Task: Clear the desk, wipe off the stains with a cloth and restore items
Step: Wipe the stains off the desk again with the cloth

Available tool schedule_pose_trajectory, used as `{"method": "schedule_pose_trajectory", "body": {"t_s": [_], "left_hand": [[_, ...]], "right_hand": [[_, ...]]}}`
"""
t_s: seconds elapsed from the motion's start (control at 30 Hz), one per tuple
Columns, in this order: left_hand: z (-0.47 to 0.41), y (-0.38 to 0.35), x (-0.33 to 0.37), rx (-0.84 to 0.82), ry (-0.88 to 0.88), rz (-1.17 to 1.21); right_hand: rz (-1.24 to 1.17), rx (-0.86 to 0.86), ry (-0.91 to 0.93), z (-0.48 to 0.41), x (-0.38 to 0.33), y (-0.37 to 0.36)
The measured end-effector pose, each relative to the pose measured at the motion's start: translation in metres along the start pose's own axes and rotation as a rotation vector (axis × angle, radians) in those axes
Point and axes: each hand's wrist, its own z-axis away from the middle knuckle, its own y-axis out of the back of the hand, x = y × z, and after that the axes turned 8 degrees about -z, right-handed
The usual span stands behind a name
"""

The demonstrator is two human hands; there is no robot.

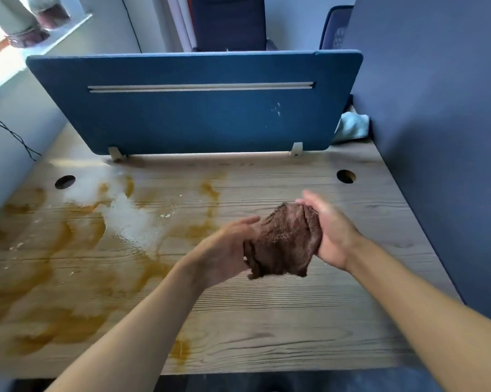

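Head view, left to right. Brown stains (54, 250) covered the left half of the desk (323, 321), running from the left cable hole (65, 181) towards the near edge. The right half showed bare wood grain.

The left hand (227, 250) lay against the left edge of the brown cloth (283, 241) with its fingers fairly straight. Whether its thumb pinched the fabric could not be told. The cloth was bunched between the two hands, raised above the desk just right of centre and apparently clear of the wood. The right hand (332, 230) cupped the cloth's right side, with its fingertips curled over the top fold.

The step in hand appeared to be gathering the cloth for wiping. It would probably go best if the cloth were folded into a flat pad with a fresh face downward. The pad could then be carried to the stained left half and drawn in overlapping strokes from the outer margin inward, so that the liquid was not spread onto the dry wood.

The cloth's long axis ran obliquely, from the top fold at the right fingertips, far and right, down to the loose corners hanging near and left. Those loose edges pointed towards the desk's near edge.

A light-blue cloth (351, 125) lay at the far right corner, beside the blue divider (199, 114).
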Motion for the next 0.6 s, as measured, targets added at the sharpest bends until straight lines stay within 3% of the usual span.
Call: {"method": "schedule_pose_trajectory", "body": {"t_s": [0.1, 0.17, 0.3, 0.4, 0.5, 0.6], "left_hand": [[-0.023, -0.007, -0.018, 0.045, 0.273, 0.038], [-0.035, -0.012, -0.029, 0.075, 0.344, 0.066], [-0.056, -0.009, -0.039, 0.237, 0.116, 0.129], [-0.07, -0.011, -0.048, 0.335, -0.006, 0.171], [-0.083, -0.012, -0.065, 0.535, 0.068, -0.041], [-0.084, -0.003, -0.084, 0.719, 0.214, -0.649]], "right_hand": [[0.251, 0.018, 0.112, -0.002, 0.019, 0.008], [0.347, 0.036, 0.19, -0.006, 0.026, 0.018], [0.59, 0.023, 0.271, -0.015, 0.027, 0.053], [0.661, 0.108, 0.322, -0.023, 0.029, 0.073], [0.804, 0.261, 0.264, -0.036, 0.042, 0.093], [1.115, 0.292, -0.066, -0.04, 0.066, 0.117]]}}
